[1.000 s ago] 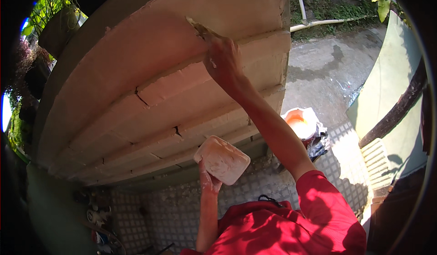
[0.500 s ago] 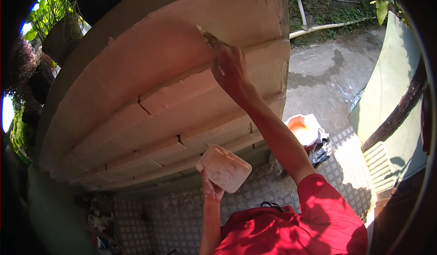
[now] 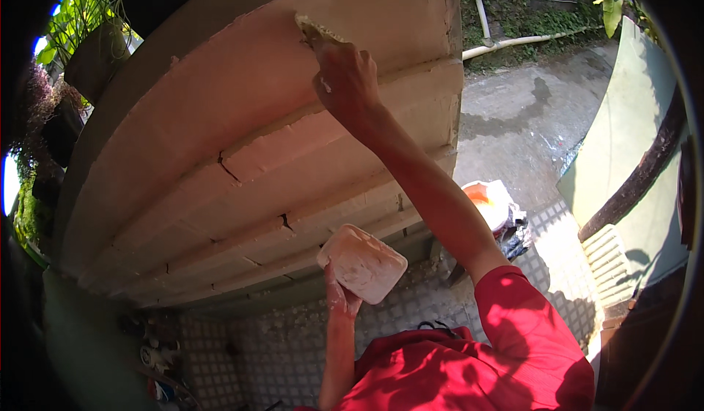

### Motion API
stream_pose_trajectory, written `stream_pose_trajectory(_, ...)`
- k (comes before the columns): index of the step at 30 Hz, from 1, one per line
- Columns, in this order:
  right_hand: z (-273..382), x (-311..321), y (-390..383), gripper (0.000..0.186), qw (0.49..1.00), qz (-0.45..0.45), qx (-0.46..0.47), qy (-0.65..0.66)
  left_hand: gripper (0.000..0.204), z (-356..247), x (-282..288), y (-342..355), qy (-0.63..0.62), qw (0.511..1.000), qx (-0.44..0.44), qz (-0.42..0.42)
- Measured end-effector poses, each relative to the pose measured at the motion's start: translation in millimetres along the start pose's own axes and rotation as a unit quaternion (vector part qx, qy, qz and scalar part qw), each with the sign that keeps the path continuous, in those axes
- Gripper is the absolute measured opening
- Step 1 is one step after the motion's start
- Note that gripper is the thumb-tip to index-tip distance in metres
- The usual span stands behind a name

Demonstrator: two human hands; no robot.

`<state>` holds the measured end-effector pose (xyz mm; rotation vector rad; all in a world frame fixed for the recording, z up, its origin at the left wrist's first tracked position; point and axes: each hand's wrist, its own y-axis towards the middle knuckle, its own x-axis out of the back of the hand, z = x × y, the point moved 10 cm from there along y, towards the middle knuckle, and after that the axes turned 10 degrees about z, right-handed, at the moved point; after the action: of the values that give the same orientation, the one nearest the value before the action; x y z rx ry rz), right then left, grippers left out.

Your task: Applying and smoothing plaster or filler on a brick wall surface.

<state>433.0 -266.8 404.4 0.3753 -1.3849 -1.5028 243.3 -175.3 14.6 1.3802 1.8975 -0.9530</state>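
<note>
Clearly, in the head view, the right hand (image 3: 346, 81) has its grip clamped on a flat scraper-like tool (image 3: 312, 31), whose pale, crusted edge points up and to the left. The tool lies over the smooth upper band of a large curved wall (image 3: 242, 66); whether its edge touches the surface I cannot tell. Below that band, the wall steps down in long ridges, with dark cracks (image 3: 228, 167) cutting across them.

Lower down, the left hand (image 3: 342, 294) has its grip clamped on a shallow white tub (image 3: 368, 264) near its left side. The tub is tilted, and pale residue smears its visible face. It sits in front of the wall's lower ridges, well apart from the tool.

To the right, beyond the right forearm, a white bucket (image 3: 497, 204) with an orange inner wall stands beside crumpled dark wrapping (image 3: 518, 236). Patterned tiles (image 3: 293, 345) cover the floor beneath, and a red shirt (image 3: 455, 374) fills the bottom.
</note>
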Motion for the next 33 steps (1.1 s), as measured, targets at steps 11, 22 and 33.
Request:
stream_pose_trajectory(11, -77.2, 33.2, 20.4, 0.021, 0.992, -0.099, -0.040, -0.070, 0.071, 7.4, 11.3, -4.6, 0.013, 1.000, 0.004, -0.002)
stream_pose_trajectory(22, 2.0, 26.2, -20.9, 0.055, 0.991, -0.048, 0.117, -0.038, 0.071, -2.9, 20.2, -9.6, 0.009, 1.000, -0.005, -0.013)
stream_pose_trajectory(33, -95.3, 0.7, -43.5, 0.066, 0.985, 0.062, 0.123, -0.100, 0.068, -5.2, 30.6, -14.2, 0.004, 0.999, -0.012, -0.045)
